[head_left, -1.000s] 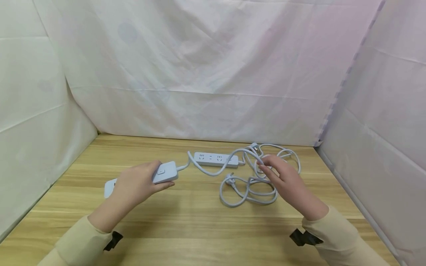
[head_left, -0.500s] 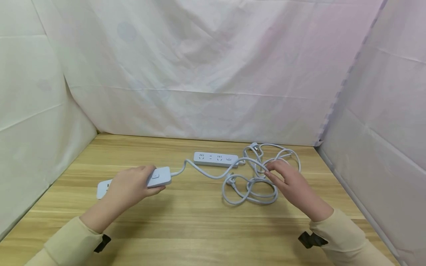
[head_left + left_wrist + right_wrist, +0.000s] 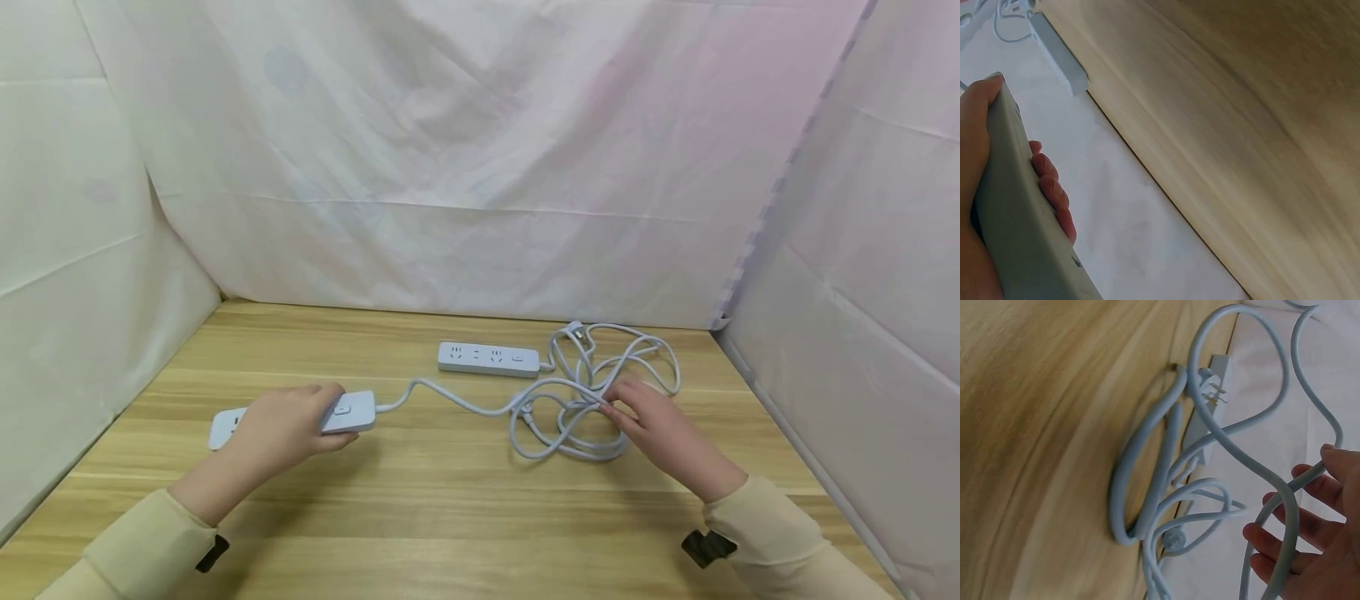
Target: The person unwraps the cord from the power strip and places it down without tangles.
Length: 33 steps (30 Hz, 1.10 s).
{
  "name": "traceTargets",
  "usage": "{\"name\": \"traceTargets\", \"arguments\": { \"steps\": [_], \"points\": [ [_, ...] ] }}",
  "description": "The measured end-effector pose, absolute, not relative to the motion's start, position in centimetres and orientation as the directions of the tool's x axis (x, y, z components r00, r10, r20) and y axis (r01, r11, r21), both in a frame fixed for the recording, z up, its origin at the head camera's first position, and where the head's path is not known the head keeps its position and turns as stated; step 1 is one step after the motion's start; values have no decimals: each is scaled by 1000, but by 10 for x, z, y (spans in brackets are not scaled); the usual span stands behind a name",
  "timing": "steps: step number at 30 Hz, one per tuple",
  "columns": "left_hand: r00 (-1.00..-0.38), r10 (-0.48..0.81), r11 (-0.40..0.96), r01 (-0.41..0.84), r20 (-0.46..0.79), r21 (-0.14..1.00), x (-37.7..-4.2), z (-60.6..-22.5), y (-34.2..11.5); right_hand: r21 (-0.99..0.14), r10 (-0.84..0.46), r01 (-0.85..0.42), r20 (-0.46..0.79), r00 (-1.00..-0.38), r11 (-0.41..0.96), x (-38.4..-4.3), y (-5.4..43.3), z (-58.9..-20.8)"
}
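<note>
My left hand (image 3: 279, 427) holds a white power strip (image 3: 354, 413) from above, over the table's left half. In the left wrist view, thumb and fingers wrap the sides of this power strip (image 3: 1019, 206). Its white cord (image 3: 468, 406) runs right in a wavy line to my right hand (image 3: 663, 432). There my thumb and index finger pinch the cord (image 3: 1334, 422), while a loop of it hangs across the other fingers. Loose coils lie beside that hand, with a plug (image 3: 522, 406) among them, partly covered by cord.
A second white power strip (image 3: 487, 358) lies at the back of the wooden table (image 3: 450, 517). Its tangled cord (image 3: 671, 358) and plug (image 3: 577, 332) lie at the back right, close to the first cord's coils. White cloth (image 3: 450, 167) encloses the back and both sides.
My left hand has moved left and down with the power strip, away from the second strip. My right hand has shifted slightly right and lower with the cord, which hangs lower between the hands.
</note>
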<state>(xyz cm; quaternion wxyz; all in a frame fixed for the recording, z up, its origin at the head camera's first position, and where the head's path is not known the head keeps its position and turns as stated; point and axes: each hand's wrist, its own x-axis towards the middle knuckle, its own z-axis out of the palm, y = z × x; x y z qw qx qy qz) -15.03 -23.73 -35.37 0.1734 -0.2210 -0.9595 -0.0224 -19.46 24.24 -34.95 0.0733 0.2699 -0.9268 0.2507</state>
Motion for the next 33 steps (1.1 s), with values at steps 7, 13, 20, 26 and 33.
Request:
{"name": "traceTargets", "arguments": {
  "steps": [7,13,20,26,33],
  "points": [
    [-874,404,908,419,272,-3,-153,-361,-244,-393,-466,-543,279,-840,742,-199,244,-361],
    [-867,427,897,442,257,0,-152,-370,-251,-314,-508,-570,262,-821,759,-198,246,-367],
    [-849,468,878,478,245,-22,-150,-377,-257,-92,-604,-668,350,-716,738,-197,251,-379],
    [-859,461,879,476,221,17,-150,-380,-258,-20,-660,-688,261,-704,725,-195,251,-387],
    [-879,439,893,450,188,18,-152,-383,-257,-95,-658,-676,162,-735,731,-196,250,-392]
  ]
}}
